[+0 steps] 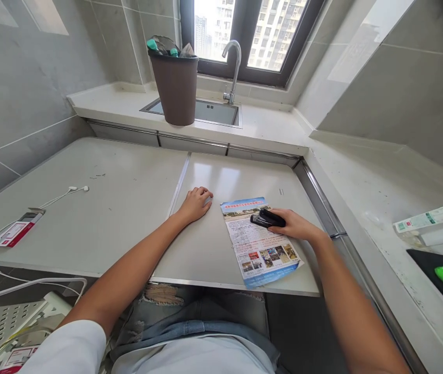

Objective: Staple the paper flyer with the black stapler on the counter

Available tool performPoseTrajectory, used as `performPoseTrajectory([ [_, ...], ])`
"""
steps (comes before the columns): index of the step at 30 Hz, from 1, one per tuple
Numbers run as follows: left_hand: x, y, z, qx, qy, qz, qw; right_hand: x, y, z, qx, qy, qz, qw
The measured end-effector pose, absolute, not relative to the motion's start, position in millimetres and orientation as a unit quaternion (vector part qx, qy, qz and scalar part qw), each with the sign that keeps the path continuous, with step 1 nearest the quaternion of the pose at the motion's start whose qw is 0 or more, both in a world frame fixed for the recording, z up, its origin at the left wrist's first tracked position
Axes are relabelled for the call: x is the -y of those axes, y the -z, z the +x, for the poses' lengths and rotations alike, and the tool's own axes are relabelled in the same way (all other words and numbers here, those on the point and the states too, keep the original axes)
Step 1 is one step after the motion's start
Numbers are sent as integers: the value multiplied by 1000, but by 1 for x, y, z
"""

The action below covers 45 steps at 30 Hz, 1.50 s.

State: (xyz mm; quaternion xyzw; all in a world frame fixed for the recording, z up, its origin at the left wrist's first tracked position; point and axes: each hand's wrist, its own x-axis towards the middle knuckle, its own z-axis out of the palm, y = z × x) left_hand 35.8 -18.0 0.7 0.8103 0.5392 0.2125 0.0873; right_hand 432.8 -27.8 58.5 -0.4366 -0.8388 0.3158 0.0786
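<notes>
Black stapler (268, 218) in my right hand (295, 224), above the printed leaflet (258, 241).
The stapler's long axis ran roughly side to side over the leaflet's upper half, its free end pointing left, and my right fingers were clamped on its right end. My left hand (196, 203) rested on the table (209, 244) left of the leaflet, empty, its fingers loosely curled and slightly apart. Earphones (79, 188) lay farther left.
</notes>
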Motion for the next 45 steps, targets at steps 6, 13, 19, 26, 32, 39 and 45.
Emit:
performPoseTrajectory([
  [6, 19, -3, 36, -539, -214, 809, 95, 29, -60, 479, 815, -304, -487, 79],
  [13, 19, -1, 35, -540, -218, 807, 94, 8, -45, 499, 762, -251, -560, 209],
  [19, 19, -3, 34, -545, -220, 803, 98, -24, -19, 496, 834, -124, -503, 190],
  [26, 18, -1, 33, -545, -218, 804, 92, -41, 16, 489, 862, -104, -490, 82],
  [32, 16, 0, 33, -551, -211, 802, 94, -50, 27, 493, 854, -86, -494, 139],
  [39, 17, -4, 34, -557, -203, 799, 101, -52, 23, 500, 864, -131, -443, 201],
  [45, 15, -1, 31, -554, -208, 799, 107, -51, 14, 503, 891, -141, -393, 177],
])
